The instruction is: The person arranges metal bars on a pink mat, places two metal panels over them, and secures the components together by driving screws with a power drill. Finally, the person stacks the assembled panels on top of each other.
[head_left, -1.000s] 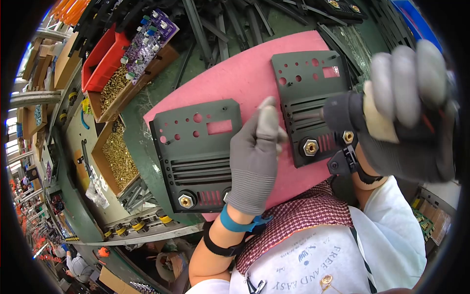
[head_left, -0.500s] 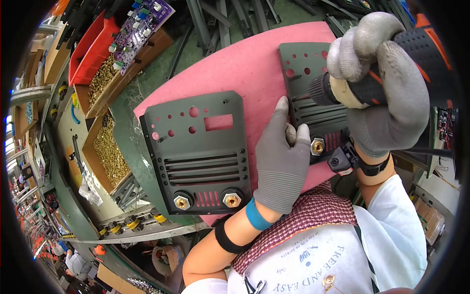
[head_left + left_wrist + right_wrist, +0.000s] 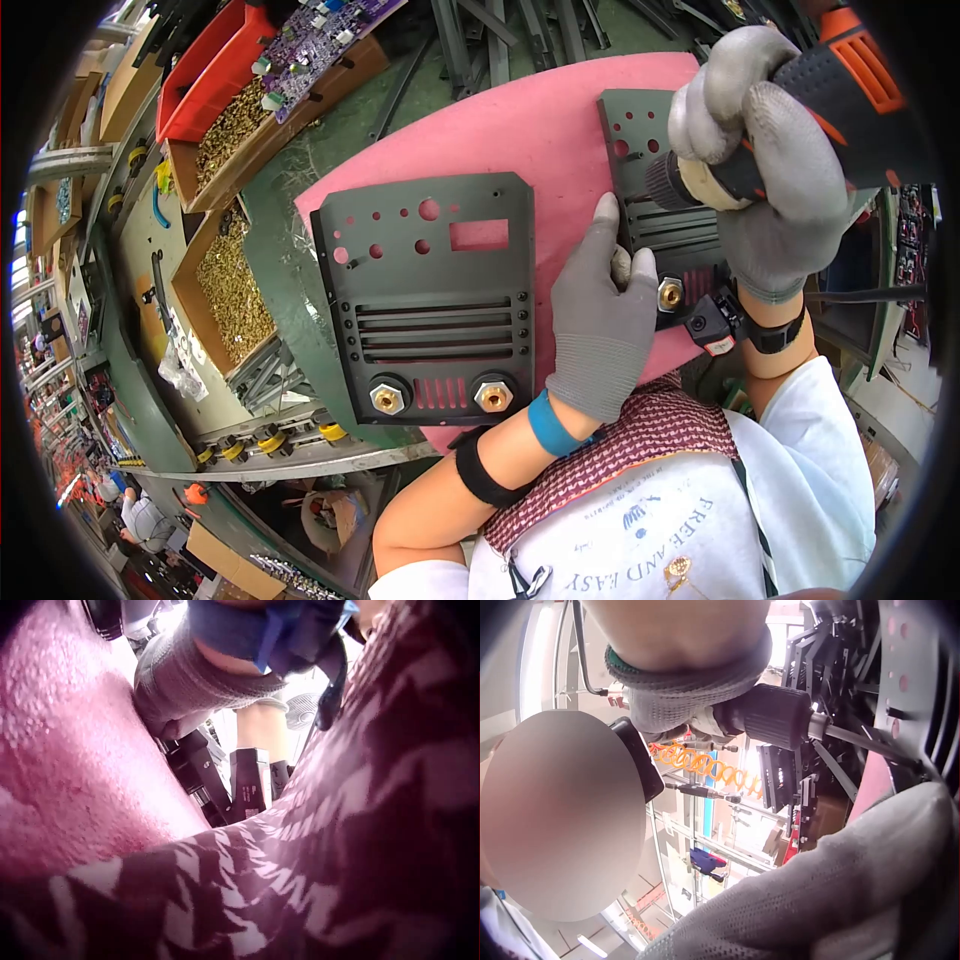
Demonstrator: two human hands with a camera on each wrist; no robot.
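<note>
The right hand (image 3: pixel 770 150) is clenched round the handle of a black and orange power screwdriver (image 3: pixel 850 70). Its bit (image 3: pixel 870 742) points down at the slotted part of the right-hand panel (image 3: pixel 640 130). That panel lies on a pink mat (image 3: pixel 520 120) on the green table (image 3: pixel 285 260).

The left hand (image 3: pixel 600 310) rests on the same panel's near edge just beside the bit. Its forefinger and thumb are stretched out and press down. I cannot tell whether a small screw sits under them.

A second panel (image 3: pixel 430 290) lies just to the left on the mat, untouched by either hand. It carries two brass fittings (image 3: pixel 388 397) along its lower edge. The right-hand panel shows one brass fitting (image 3: pixel 671 294); the left hand hides the spot where another would sit.

The work looks partway through: the fittings are on and fastening is under way on the right-hand panel. Both panels show bare round holes and an open rectangular cutout. Boxes of brass parts (image 3: pixel 235 290) stand at the left.
</note>
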